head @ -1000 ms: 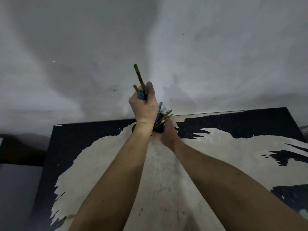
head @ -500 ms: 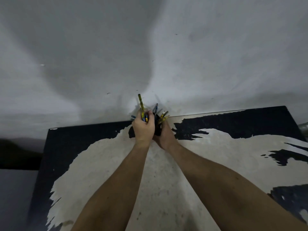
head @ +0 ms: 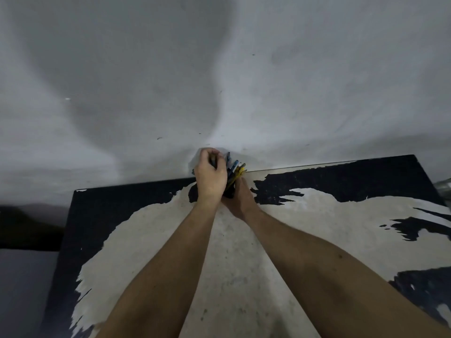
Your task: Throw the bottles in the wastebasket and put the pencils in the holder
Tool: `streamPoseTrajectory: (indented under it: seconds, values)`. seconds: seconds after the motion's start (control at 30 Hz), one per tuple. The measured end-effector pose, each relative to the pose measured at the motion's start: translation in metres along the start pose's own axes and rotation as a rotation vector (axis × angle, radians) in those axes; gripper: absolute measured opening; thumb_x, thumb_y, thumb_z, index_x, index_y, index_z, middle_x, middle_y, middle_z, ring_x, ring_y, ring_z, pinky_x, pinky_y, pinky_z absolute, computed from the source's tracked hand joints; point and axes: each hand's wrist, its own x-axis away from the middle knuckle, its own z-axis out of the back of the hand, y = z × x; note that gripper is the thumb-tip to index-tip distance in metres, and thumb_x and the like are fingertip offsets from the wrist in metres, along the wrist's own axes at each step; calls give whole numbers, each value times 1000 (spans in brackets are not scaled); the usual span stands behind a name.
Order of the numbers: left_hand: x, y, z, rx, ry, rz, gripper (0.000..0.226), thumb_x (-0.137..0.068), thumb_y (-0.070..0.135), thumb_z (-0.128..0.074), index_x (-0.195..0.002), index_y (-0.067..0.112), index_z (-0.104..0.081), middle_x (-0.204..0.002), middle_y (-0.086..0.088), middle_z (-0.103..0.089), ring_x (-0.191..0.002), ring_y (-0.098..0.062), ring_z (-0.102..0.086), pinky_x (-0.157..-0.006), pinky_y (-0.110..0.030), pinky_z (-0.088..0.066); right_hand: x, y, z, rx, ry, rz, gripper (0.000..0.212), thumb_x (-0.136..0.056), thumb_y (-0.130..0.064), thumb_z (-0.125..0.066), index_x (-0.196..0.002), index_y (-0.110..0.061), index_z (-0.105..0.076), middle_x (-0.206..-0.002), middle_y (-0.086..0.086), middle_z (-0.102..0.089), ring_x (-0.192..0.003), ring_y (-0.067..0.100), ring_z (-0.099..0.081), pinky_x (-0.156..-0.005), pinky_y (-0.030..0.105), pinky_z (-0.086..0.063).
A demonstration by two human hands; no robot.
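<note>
Pencils (head: 235,168) in holder (head: 229,191) at table's (head: 244,264) far edge (by wall (head: 219,69)).

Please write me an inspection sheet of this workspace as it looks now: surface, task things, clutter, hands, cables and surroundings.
Surface: black table with the coating worn off to a pale patch over most of the top.
Job's things: pencils stand in the dark holder at the far edge; no bottles or wastebasket in view.
Clutter: nothing seen.
Grippers: left hand closed over the pencil tops; right hand wraps the holder from the side, its grip mostly hidden.
Cables: nothing seen.
Surroundings: plain grey wall behind the table; a blurred shiny thing at the right edge, not identifiable.
</note>
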Motion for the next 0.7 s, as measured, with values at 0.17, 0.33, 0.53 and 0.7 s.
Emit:
streamPoseTrajectory:
  seconds: [0.17, 0.33, 0.53, 0.7]
  values:
    - [1, 1, 4, -16, 3, -52, 4, -97, 20, -54, -94, 20, -57, -88, 8, -62, -81, -3, -61, -72, -10, -47, 4, -7, 3, 97, -11, 14, 60, -68, -56, -67, -124, -38, -55, -118, 0, -62, -110, 22, -60, -93, 44, -56]
    - [-4, -6, 5, -260, -55, -116, 24, -102, 18, -43, -107, 9, -65, -108, -4, -66, -104, -18, -61, -95, -28, -48, 13, -20, 13, 243, -53, 11, 56, -84, -32, -70, -137, -21, -53, -126, 7, -53, -115, 23, -42, -96, 30, -39]
    - [-5, 24, 18, -458, -79, -179, 32, -97, 32, -50, -116, 10, -64, -121, -7, -59, -117, -21, -51, -97, -25, -39, 27, -34, 27, 283, -73, -123, 65, -82, -25, -75, -135, -10, -41, -129, 12, -43, -118, 30, -49, -98, 41, -46]
    - [12, 52, 42, -443, -65, -135, 35, -99, 33, -46, -122, 11, -60, -130, -9, -53, -125, -24, -45, -105, -33, -37, 45, -53, 50, 341, -43, -132, 63, -81, -26, -72, -135, -11, -46, -130, 14, -45, -124, 34, -46, -98, 41, -46]
